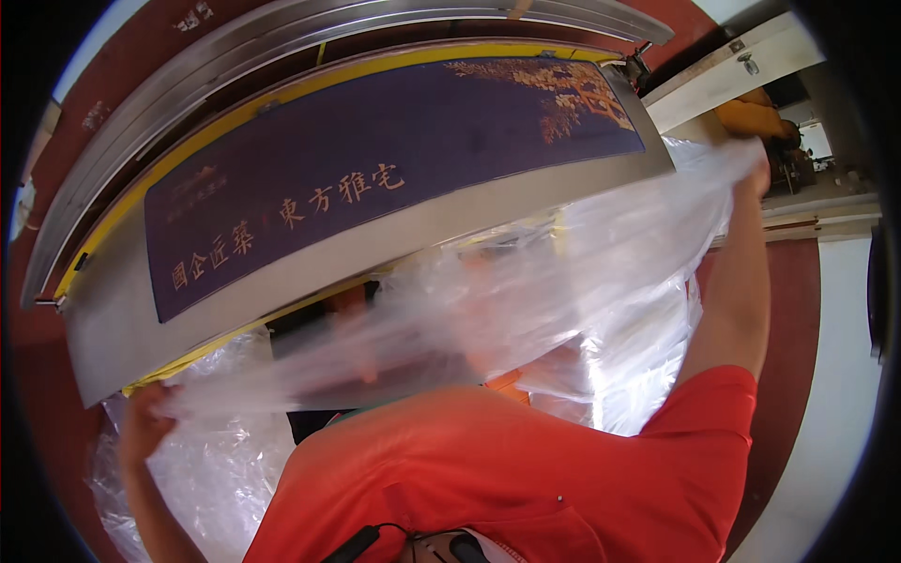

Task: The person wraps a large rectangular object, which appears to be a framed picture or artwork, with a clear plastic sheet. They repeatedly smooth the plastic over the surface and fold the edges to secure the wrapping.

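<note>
A wide sheet of clear plastic film [507, 291] stretches across in front of my body, smeared by motion. At the lower left, my left hand [148, 418] is closed on one end of it, close to the near left corner of a grey metal panel [394, 249]. My right hand [758, 164] reaches far up to the right, closed around the film's other end. A dark blue printed mat [375, 169] with gold lettering and a golden tree lies on the panel. More crumpled clear plastic [235, 469] hangs at the lower left, below my left hand.
Yellow edging [235, 117] runs behind the panel, with long silver metal rails [160, 113] beyond it. A white beam with a metal latch [737, 70] juts in at the upper right. Past my right arm are a dark red surface [788, 328] and a pale strip [840, 357].
</note>
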Motion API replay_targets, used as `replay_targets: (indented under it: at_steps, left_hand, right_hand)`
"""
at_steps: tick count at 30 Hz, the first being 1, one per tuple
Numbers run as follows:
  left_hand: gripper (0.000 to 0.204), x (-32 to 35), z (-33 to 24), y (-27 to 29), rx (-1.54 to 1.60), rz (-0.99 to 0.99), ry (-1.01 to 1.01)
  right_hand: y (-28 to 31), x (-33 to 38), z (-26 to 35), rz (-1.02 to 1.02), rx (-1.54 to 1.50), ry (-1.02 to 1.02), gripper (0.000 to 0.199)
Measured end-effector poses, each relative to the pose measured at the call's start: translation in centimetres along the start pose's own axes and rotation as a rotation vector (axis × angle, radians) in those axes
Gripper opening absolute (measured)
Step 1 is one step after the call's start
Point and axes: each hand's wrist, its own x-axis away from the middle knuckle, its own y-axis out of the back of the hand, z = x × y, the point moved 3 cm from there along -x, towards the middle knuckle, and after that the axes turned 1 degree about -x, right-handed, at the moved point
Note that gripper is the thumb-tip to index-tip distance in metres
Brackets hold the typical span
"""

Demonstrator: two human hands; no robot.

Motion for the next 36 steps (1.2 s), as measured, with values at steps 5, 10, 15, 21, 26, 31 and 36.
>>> replay_targets:
  at_steps: [5,10,15,21,26,31,36]
  left_hand:
    - [0.023,2.5,6.1,12.8,0.199,-0.55,-0.107]
    - [0.042,-1.1,7.3,10.4,1.258,-0.878,-0.133]
    - [0.042,0.1,12.0,14.9,0.627,-0.903,-0.146]
    - [0.046,5.7,5.8,22.2,0.075,-1.166,-0.2]
    - [0.043,-3.6,15.4,20.1,-1.196,-0.992,0.189]
    - [0.052,-8.4,14.4,13.3,-0.909,-0.877,0.197]
    - [0.052,-5.6,14.7,12.4,-0.861,-0.803,0.278]
  right_hand:
    - [-24.6,20.5,-8.0,0.804,1.314,1.045,0.045]
    - [-23.8,21.2,-6.1,0.481,1.44,0.625,0.06]
    - [-25.5,21.0,-4.9,0.596,1.49,0.487,0.066]
    - [-26.9,22.7,-6.4,0.597,1.445,0.736,0.06]
    - [-26.8,23.8,-5.6,0.684,1.372,0.957,0.047]
    - [-27.2,24.9,-4.9,0.711,1.409,0.916,0.047]
    - [-21.0,24.4,-4.1,0.839,1.286,0.881,0.045]
